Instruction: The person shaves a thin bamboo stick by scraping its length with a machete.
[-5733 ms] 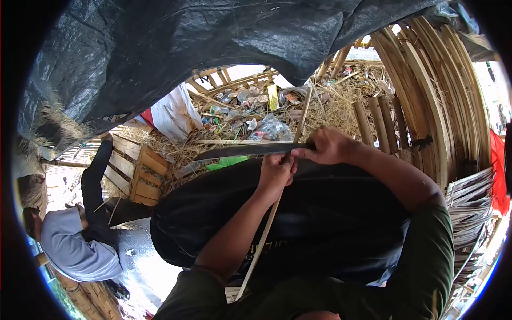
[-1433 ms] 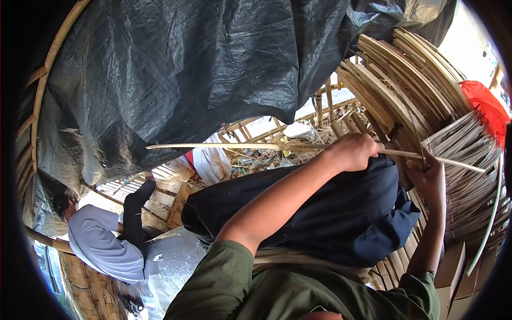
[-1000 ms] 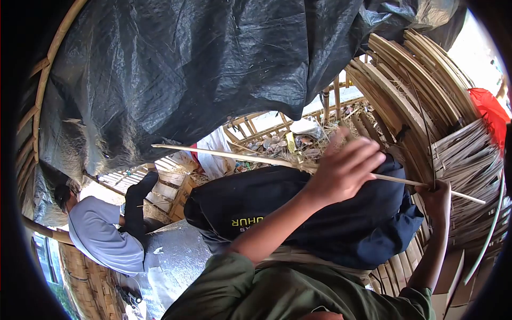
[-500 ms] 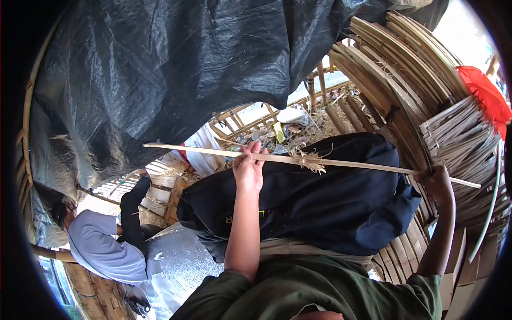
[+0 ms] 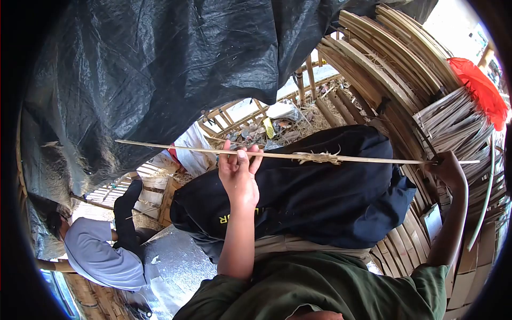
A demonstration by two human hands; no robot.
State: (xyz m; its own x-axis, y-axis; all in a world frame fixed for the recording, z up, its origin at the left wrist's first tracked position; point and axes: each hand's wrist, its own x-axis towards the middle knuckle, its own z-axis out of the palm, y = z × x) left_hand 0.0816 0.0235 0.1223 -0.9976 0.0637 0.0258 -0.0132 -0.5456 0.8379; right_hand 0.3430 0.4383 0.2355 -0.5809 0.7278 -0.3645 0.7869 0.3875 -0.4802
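I see a long, thin stick point(image 5: 278, 156) held up in front of the person, running almost straight from side to side. Near its middle is a messy tuft point(image 5: 320, 157) of curly bits. The left hand point(image 5: 240, 173) pinches the stick between thumb and fingers, left of the tuft. The right hand point(image 5: 447, 168) is closed on a knife point(image 5: 428, 144), and I see its thin, dark blade almost edge-on. The stick passes right by this hand and its tip pokes out past it. I can't tell if the right fingers squeeze the stick too.

Under the stick I see a big dark cloth point(image 5: 320, 202) with yellow letters, and below that the person's green shirt point(image 5: 320, 277). To the right are a stack of wood strips point(image 5: 381, 61) and a bright red bag point(image 5: 477, 88). A big black sheet point(image 5: 176, 69) hangs at the top left. Past the stick, litter lies on straw, with a yellow wrapper point(image 5: 268, 127). On the far left another person point(image 5: 104, 250) in a gray shirt sits near a wooden crate point(image 5: 168, 200).
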